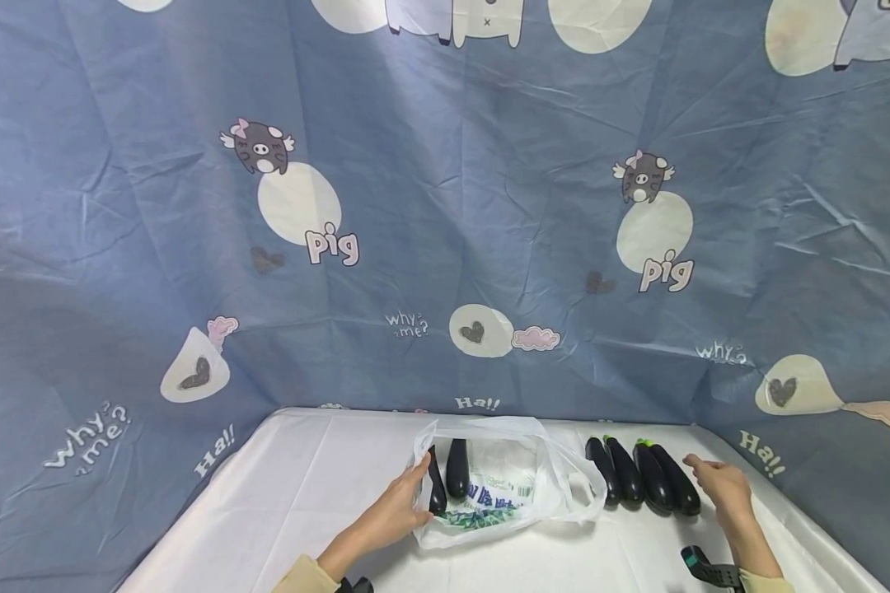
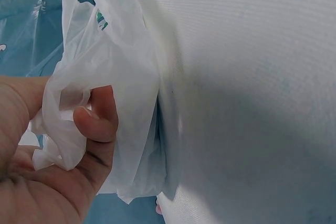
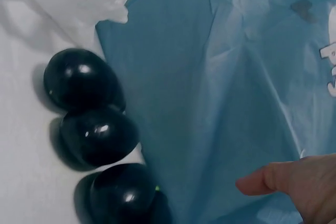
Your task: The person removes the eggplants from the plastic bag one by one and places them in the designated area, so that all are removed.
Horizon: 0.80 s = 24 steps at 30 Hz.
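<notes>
White table (image 1: 311, 478), glossy black eggplants (image 1: 654, 480), left hand (image 1: 397, 506) gripping translucent bag (image 1: 558, 494), right hand (image 1: 725, 487) unclenched

This looks like a makeshift curtained booth; whether in a home or a workplace, I cannot tell. Blue cloth (image 1: 489, 206) printed with cartoon pigs (image 1: 262, 148) hangs beyond the left hand (image 1: 396, 506) and right hand (image 1: 725, 487) and outside each; a white-covered table (image 1: 304, 469) spreads beneath both.

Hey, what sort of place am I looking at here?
Perhaps a makeshift indoor recording booth: a pig-print curtain hangs behind a white-topped table, where four eggplants lie beside a plastic bag.
</notes>
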Each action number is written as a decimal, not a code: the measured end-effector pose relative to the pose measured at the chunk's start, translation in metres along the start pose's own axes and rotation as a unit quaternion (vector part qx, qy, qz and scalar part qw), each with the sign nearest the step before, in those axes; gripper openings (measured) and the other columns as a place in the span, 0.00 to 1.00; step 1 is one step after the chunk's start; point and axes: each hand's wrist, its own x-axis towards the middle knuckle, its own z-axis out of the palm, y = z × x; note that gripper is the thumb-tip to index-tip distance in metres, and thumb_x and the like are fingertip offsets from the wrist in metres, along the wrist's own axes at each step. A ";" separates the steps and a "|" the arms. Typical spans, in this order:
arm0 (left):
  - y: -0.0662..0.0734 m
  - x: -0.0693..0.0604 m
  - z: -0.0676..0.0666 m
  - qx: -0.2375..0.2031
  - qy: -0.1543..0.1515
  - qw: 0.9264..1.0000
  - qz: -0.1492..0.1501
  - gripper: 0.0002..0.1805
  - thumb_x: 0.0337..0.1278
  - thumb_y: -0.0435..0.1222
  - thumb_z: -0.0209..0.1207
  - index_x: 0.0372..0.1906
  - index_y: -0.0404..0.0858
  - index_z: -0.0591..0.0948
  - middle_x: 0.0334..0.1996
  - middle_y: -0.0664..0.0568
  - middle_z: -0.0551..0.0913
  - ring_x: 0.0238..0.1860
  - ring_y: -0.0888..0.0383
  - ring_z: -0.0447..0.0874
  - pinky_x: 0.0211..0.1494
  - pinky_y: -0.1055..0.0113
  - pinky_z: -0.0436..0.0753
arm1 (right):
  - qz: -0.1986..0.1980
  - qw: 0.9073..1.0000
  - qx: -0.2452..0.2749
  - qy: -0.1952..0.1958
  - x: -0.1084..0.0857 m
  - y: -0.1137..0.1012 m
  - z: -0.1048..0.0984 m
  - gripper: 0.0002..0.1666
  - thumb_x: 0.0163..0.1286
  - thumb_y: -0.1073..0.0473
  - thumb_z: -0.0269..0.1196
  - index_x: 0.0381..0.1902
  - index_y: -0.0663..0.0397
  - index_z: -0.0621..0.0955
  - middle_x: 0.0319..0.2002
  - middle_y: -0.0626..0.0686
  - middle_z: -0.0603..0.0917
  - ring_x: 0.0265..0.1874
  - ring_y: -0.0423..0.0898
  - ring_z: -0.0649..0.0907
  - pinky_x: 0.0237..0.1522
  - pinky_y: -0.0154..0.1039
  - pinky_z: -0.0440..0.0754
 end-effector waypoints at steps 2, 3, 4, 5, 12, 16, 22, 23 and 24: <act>0.000 0.000 0.000 0.000 0.000 1.000 0.000 0.49 0.44 0.28 0.65 0.73 0.25 0.52 0.72 0.30 0.55 0.72 0.33 0.53 0.70 0.40 0.59 | -0.013 1.000 0.006 -0.009 -0.034 -0.025 -0.010 0.40 0.67 0.41 0.55 0.60 0.74 0.72 0.58 0.74 0.72 0.55 0.69 0.74 0.44 0.61 0.78; 0.000 0.000 0.000 0.000 -0.001 1.000 0.000 0.49 0.44 0.28 0.65 0.73 0.25 0.52 0.72 0.30 0.55 0.72 0.33 0.53 0.70 0.40 0.59 | -0.014 1.000 0.012 -0.016 -0.051 -0.038 -0.015 0.40 0.66 0.43 0.56 0.60 0.75 0.71 0.59 0.75 0.71 0.56 0.69 0.73 0.47 0.63 0.77; 0.000 0.000 0.000 0.000 -0.001 1.000 0.000 0.49 0.45 0.28 0.65 0.73 0.25 0.52 0.72 0.30 0.55 0.72 0.33 0.53 0.71 0.40 0.59 | -0.017 0.999 0.018 -0.021 -0.068 -0.050 -0.020 0.40 0.66 0.44 0.56 0.60 0.76 0.70 0.59 0.76 0.70 0.57 0.71 0.71 0.49 0.65 0.75; 0.000 0.000 0.000 0.001 0.000 1.000 0.000 0.50 0.45 0.28 0.65 0.73 0.25 0.52 0.72 0.30 0.55 0.72 0.33 0.53 0.71 0.40 0.59 | -0.024 0.999 0.023 -0.023 -0.082 -0.060 -0.024 0.40 0.66 0.44 0.56 0.60 0.77 0.69 0.59 0.76 0.69 0.57 0.71 0.71 0.56 0.68 0.70; -0.001 0.000 0.001 0.006 0.002 1.000 0.001 0.50 0.44 0.28 0.64 0.73 0.25 0.52 0.72 0.30 0.55 0.72 0.33 0.53 0.71 0.40 0.58 | -0.050 0.998 0.031 -0.033 -0.101 -0.078 -0.026 0.41 0.67 0.44 0.55 0.61 0.77 0.69 0.60 0.77 0.69 0.58 0.71 0.71 0.59 0.65 0.70; 0.000 -0.001 0.001 0.012 0.004 1.000 0.003 0.50 0.44 0.29 0.65 0.73 0.25 0.52 0.72 0.30 0.55 0.72 0.34 0.54 0.71 0.40 0.59 | -0.057 0.997 0.025 -0.035 -0.082 -0.071 -0.019 0.41 0.66 0.42 0.58 0.60 0.75 0.72 0.57 0.74 0.73 0.48 0.66 0.78 0.50 0.63 0.77; 0.000 -0.001 0.001 0.010 0.003 1.000 0.003 0.50 0.44 0.29 0.65 0.73 0.25 0.52 0.72 0.30 0.56 0.72 0.34 0.54 0.71 0.40 0.59 | -0.089 0.993 0.039 -0.066 -0.048 -0.053 -0.005 0.40 0.66 0.38 0.58 0.58 0.70 0.75 0.49 0.64 0.82 0.37 0.50 0.82 0.26 0.45 0.80; 0.000 0.000 0.001 0.008 0.003 1.000 0.002 0.50 0.44 0.29 0.65 0.73 0.25 0.52 0.72 0.30 0.55 0.72 0.34 0.54 0.71 0.40 0.59 | -0.089 0.994 0.035 -0.059 -0.047 -0.054 -0.002 0.39 0.67 0.38 0.57 0.58 0.68 0.76 0.48 0.61 0.84 0.36 0.47 0.82 0.22 0.41 0.78; 0.000 0.000 0.000 0.007 0.003 1.000 0.002 0.50 0.44 0.29 0.65 0.73 0.25 0.52 0.72 0.30 0.55 0.72 0.34 0.54 0.71 0.40 0.59 | -0.099 0.992 0.035 -0.065 -0.047 -0.055 -0.001 0.40 0.66 0.37 0.58 0.58 0.68 0.76 0.48 0.62 0.84 0.39 0.49 0.83 0.27 0.43 0.80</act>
